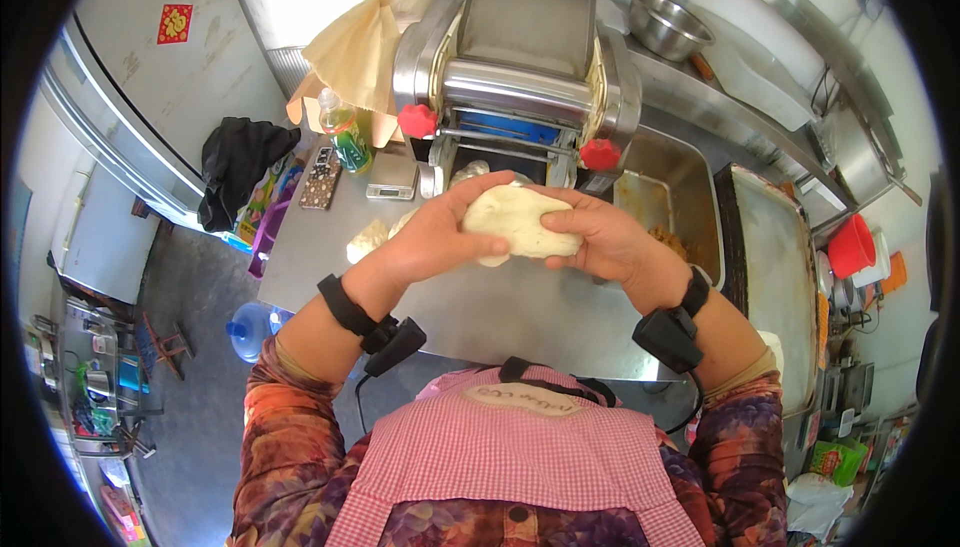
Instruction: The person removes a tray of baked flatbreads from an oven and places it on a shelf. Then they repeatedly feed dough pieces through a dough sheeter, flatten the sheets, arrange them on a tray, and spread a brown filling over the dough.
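Between my two hands, above the steel table (470, 307), is a flattened round of pale dough (520, 222). My left hand (440, 232) grips its left side, thumb across the front face. From the other side my right hand (600, 232) holds it, with the thumb pressed on top and the fingers underneath. More pale dough pieces (368, 240) lie on the table beside my left hand, partly hidden by it. Just beyond my hands stands a steel dough roller machine (515, 82) with red knobs.
Left of the machine are a small scale (392, 185), a green-labelled bottle (345, 137), a phone (320, 182) and a brown paper bag (355, 47). A steel pan (712, 197) with brown filling and a large tray (775, 247) stand at right. A metal bowl (668, 27) sits behind.
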Available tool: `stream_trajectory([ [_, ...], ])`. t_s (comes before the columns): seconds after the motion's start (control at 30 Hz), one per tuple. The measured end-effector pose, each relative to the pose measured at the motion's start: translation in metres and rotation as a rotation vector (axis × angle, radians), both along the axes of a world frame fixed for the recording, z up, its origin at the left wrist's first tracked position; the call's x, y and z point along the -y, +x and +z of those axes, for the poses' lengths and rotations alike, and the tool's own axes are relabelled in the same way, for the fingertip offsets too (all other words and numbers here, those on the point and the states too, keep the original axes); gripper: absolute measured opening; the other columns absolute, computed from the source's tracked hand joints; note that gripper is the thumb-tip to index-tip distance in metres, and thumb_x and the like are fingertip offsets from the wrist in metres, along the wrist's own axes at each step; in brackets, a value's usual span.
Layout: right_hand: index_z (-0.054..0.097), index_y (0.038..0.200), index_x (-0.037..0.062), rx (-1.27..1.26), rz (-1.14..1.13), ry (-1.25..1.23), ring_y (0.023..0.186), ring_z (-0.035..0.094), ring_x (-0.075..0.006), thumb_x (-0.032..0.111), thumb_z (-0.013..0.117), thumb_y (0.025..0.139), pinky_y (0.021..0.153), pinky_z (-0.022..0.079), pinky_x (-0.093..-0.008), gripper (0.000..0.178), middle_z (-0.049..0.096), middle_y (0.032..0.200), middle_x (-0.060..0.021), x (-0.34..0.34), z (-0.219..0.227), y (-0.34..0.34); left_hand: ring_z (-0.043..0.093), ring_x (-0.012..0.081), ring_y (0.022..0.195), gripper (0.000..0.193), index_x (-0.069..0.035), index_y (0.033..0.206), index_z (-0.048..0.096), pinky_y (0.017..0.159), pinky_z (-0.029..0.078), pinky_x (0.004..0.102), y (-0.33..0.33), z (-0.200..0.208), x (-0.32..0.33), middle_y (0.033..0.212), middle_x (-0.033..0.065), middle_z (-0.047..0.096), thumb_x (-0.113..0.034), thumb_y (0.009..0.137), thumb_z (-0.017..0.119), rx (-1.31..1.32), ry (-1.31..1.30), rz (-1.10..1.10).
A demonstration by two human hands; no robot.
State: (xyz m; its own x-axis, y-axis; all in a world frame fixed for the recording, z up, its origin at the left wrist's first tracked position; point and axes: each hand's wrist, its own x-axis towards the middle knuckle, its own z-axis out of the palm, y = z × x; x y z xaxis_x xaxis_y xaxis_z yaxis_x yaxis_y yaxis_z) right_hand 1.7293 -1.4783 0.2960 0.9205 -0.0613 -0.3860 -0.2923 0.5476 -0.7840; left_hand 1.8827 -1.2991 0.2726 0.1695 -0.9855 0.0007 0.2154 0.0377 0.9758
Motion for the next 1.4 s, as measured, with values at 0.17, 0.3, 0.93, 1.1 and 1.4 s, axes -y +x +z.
stream_trajectory([
  [0.17, 0.045, 0.136, 0.011, 0.052, -0.035, 0.114, 0.085, 0.066, -0.0212, 0.01, 0.055, 0.092, 0.06, 0.058, -0.0274, 0.045, 0.059, 0.117, -0.0097, 0.011, 0.006, 0.007, 0.047, 0.0181, 0.122, 0.081, -0.007, 0.146, 0.028, 0.098, 0.043, 0.0326, 0.011, 0.006, 0.011, 0.135, 0.0107, 0.046, 0.001, 0.077, 0.07, -0.252, -0.149, -0.07],
  [0.3, 0.044, 0.136, 0.0087, 0.078, 0.023, 0.198, 0.088, 0.065, -0.0215, 0.011, 0.054, 0.093, 0.064, 0.056, -0.0274, 0.044, 0.059, 0.118, -0.0109, 0.021, 0.006, 0.011, 0.051, 0.0182, 0.116, 0.077, -0.003, 0.142, 0.032, 0.094, 0.046, 0.0315, 0.011, 0.009, 0.008, 0.131, 0.0124, 0.049, 0.001, 0.076, 0.072, -0.031, -0.234, -0.034],
  [0.93, 0.053, 0.128, 0.0056, 0.116, 0.04, -0.706, 0.07, 0.061, -0.0103, 0.008, 0.062, 0.087, 0.058, 0.051, -0.0242, 0.041, 0.065, 0.092, -0.0051, 0.001, 0.029, 0.031, 0.061, 0.0121, 0.087, 0.025, 0.0, 0.107, 0.06, 0.072, 0.052, 0.0258, 0.023, 0.02, 0.031, 0.1, 0.0087, 0.064, -0.003, 0.083, 0.063, 0.066, 0.0, 0.28],
  [1.1, 0.052, 0.128, 0.0023, 0.248, 0.043, -0.378, 0.087, 0.062, -0.0127, 0.013, 0.059, 0.091, 0.077, 0.053, -0.0273, 0.039, 0.063, 0.105, -0.0077, 0.024, 0.069, 0.035, 0.059, 0.0092, 0.084, 0.016, -0.004, 0.1, 0.062, 0.074, 0.048, 0.0228, 0.039, 0.051, 0.033, 0.095, 0.003, 0.063, -0.002, 0.084, 0.062, 0.204, -0.207, 0.243],
  [1.4, 0.051, 0.128, -0.0038, 0.178, 0.003, -0.825, 0.085, 0.063, -0.0165, 0.013, 0.065, 0.086, 0.075, 0.054, -0.0283, 0.047, 0.064, 0.107, -0.0141, 0.07, 0.099, 0.076, 0.058, 0.0155, 0.1, 0.008, -0.003, 0.087, 0.064, 0.087, 0.047, 0.0291, 0.089, 0.09, 0.077, 0.103, 0.0063, 0.064, 0.004, 0.083, 0.062, 0.521, -0.182, 0.299],
])
